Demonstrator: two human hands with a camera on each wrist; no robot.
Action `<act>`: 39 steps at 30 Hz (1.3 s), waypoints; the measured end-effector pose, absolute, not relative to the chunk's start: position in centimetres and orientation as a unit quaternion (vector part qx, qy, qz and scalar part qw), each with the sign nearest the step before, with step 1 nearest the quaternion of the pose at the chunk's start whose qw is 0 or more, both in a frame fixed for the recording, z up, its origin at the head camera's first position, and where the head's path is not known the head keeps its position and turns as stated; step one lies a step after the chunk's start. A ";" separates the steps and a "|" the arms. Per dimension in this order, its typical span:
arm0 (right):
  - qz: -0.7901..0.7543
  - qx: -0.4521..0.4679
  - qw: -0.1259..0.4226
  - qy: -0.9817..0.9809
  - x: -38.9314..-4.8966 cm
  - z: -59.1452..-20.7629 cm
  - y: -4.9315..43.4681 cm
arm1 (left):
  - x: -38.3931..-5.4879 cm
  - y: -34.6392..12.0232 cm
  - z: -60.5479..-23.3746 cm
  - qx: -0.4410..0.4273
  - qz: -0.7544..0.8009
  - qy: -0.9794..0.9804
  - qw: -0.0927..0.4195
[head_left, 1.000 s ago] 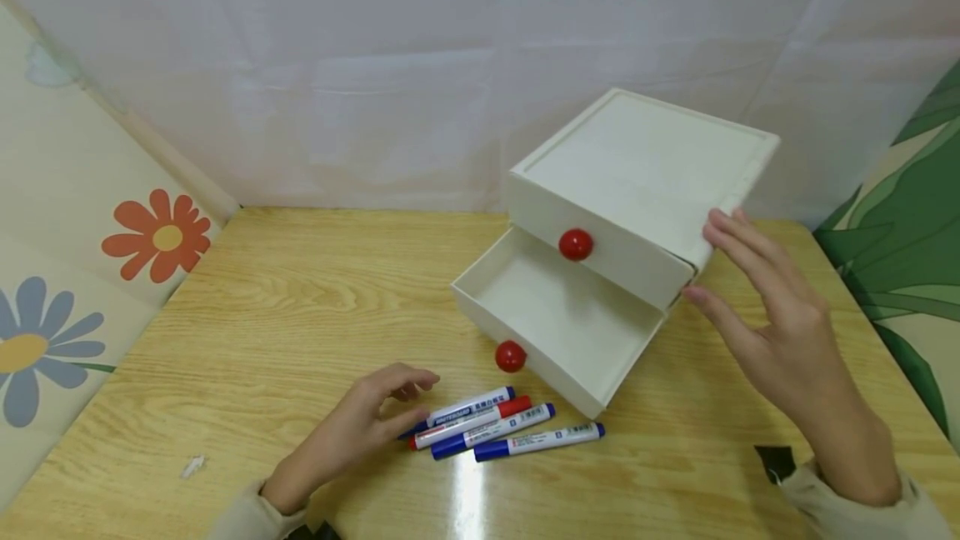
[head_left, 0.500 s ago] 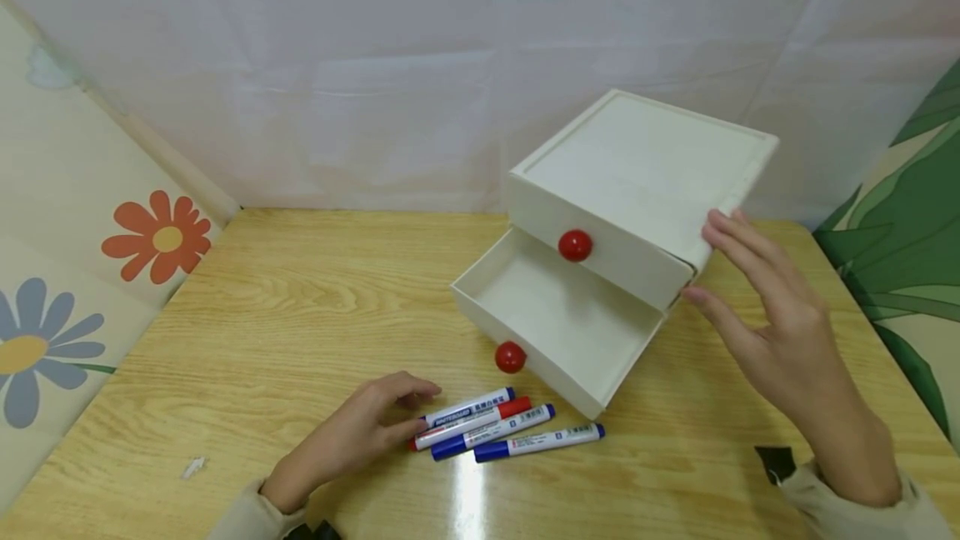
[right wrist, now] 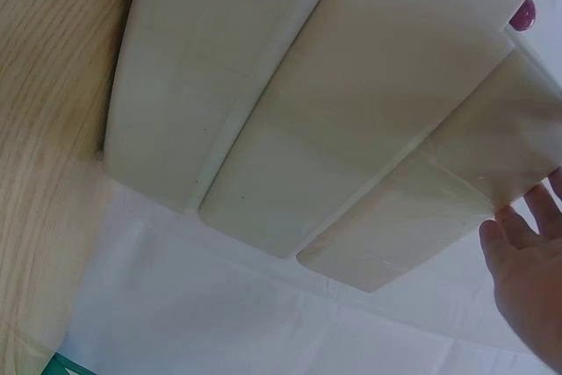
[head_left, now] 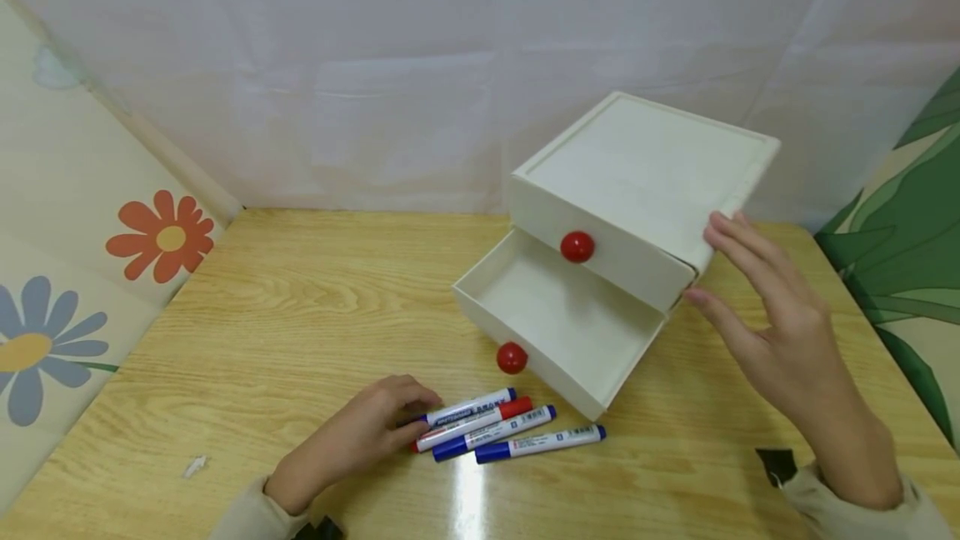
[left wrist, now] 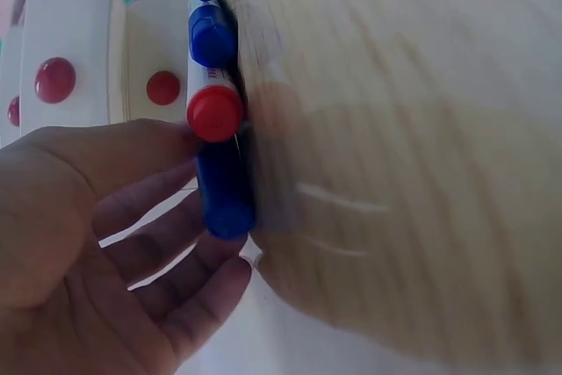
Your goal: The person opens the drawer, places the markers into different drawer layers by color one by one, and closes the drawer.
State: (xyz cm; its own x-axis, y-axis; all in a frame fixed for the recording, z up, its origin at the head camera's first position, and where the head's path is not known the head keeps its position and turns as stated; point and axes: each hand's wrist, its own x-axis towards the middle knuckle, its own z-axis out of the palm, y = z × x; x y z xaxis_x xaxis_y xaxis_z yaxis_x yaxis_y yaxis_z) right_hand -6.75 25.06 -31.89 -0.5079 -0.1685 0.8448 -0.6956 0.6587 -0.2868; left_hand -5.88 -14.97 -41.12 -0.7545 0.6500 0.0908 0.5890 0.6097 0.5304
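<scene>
A white desktop drawer unit (head_left: 648,177) with red ball knobs stands angled on the table. Its middle drawer (head_left: 562,315) is pulled out and bare inside; a bottom drawer shows only in the left wrist view. My right hand (head_left: 787,332) rests its extended fingertips and thumb against the unit's right front edge. Several whiteboard markers lie before the drawer. My left hand (head_left: 367,423) has thumb and fingers around the capped end of the farthest blue marker (left wrist: 226,191), still on the table. Beside it lies a red marker (head_left: 472,426), then two blue ones (head_left: 495,432).
A black scrap (head_left: 777,465) lies near the right sleeve, and a small white scrap (head_left: 194,466) at the left. Behind the wooden table (head_left: 300,298) hangs a pale cloth (head_left: 375,90). Flower-patterned fabric (head_left: 67,273) borders the left side.
My left hand has closed in slightly on the farthest blue marker, whose printed label has turned a little. The right hand and the drawer unit have kept their places.
</scene>
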 end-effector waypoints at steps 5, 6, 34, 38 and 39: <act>0.318 0.268 0.420 -0.807 -6.8 -31.9 25.0 | -5.9 -14.7 -41.1 0.348 0.233 0.907 0.039; 0.319 0.268 0.420 -0.806 -6.8 -31.9 25.0 | -5.9 -14.7 -41.1 0.345 0.232 0.908 0.041; 0.317 0.265 0.419 -0.809 -6.8 -32.0 25.0 | -5.9 -14.5 -40.8 0.289 0.265 0.919 0.048; 0.316 0.264 0.417 -0.810 -6.7 -32.0 25.0 | -5.8 -14.6 -40.6 0.292 0.270 0.917 0.039; 0.316 0.265 0.418 -0.810 -6.8 -31.9 25.0 | -5.8 -14.6 -40.5 0.293 0.272 0.916 0.037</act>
State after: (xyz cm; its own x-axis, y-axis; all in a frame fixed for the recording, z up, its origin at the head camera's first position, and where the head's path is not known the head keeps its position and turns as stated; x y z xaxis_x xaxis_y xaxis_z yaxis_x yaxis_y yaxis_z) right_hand -6.75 25.01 -31.95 -0.5109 -0.1642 0.8438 -0.6926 0.6601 -0.2909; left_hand -5.80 -14.60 -40.53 -0.8251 0.5574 0.0920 0.5174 0.6802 0.5193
